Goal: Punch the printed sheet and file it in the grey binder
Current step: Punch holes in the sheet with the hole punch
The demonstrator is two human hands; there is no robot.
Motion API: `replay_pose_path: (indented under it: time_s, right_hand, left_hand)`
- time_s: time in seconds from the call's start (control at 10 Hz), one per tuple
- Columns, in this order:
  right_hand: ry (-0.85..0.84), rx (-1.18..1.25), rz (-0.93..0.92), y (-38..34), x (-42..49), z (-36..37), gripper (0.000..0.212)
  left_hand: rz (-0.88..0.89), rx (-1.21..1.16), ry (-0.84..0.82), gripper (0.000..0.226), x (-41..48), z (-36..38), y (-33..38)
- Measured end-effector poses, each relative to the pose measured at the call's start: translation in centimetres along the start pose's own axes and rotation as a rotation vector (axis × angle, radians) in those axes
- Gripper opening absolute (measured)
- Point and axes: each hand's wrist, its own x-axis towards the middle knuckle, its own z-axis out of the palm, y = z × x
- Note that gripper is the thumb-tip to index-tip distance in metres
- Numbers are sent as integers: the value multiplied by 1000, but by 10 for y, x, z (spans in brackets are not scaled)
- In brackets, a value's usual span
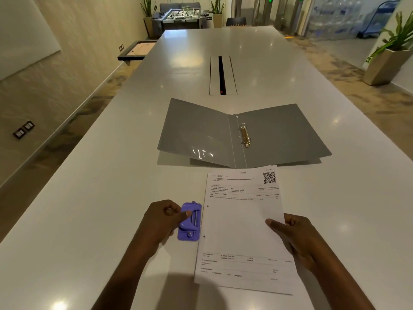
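A printed sheet [241,229] with a QR code lies flat on the white table [89,198] in front of me. Two punched holes show along its left edge. My right hand [297,238] pinches the sheet's right edge, thumb on top. Just left of the sheet sits a purple hole punch [190,221]. My left hand [161,222] grips the punch from its left side, fingers resting on top. Beyond the sheet, the grey binder [243,133] lies open, its covers slightly raised. Its gold two-ring mechanism [244,135] sits beside the spine, and the rings look closed.
A cable slot [222,74] runs down the table's middle beyond the binder. A framed tray [136,51] sits off the table's far left edge. Potted plants, a foosball table and glass doors stand at the room's far end.
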Motion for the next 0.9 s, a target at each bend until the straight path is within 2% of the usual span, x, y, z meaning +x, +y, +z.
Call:
replay_pose_path:
  time_s: [0.1, 0.2, 0.3, 0.4, 0.5, 0.6, 0.7, 0.8, 0.9]
  right_hand:
    - [-13, 29, -8, 1, -5, -7, 21]
    - [-53, 66, -14, 16, 1, -19, 57]
    - [-58, 80, -19, 21, -3, -31, 72]
    - [-62, 133, -38, 14, -18, -39, 36]
    - [-32, 134, -30, 11, -21, -46, 17]
    - [-28, 202, -20, 5, -25, -52, 20]
    - [-32, 269, -18, -2, -29, -59, 23]
    - [-50, 285, -43, -11, -33, -67, 24]
    - [-71, 270, -96, -26, -38, -75, 24]
  left_hand:
    - [11, -25, 9, 28, -1, 2, 0]
    - [-1, -73, 29, 27, 0, 1, -1]
    - [-8, -83, 62, 25, 1, -3, -3]
    - [-17, -73, 89, 26, 3, -10, -4]
    - [-46, -55, 91, 28, 4, -16, -4]
    - [6, 85, 190, 32, -1, -13, 2]
    - [230, 197, 373, 39, -18, 2, 25]
    - [194, -101, 209, 23, -39, 27, 60]
    - [31, -415, -72, 21, -47, 56, 79]
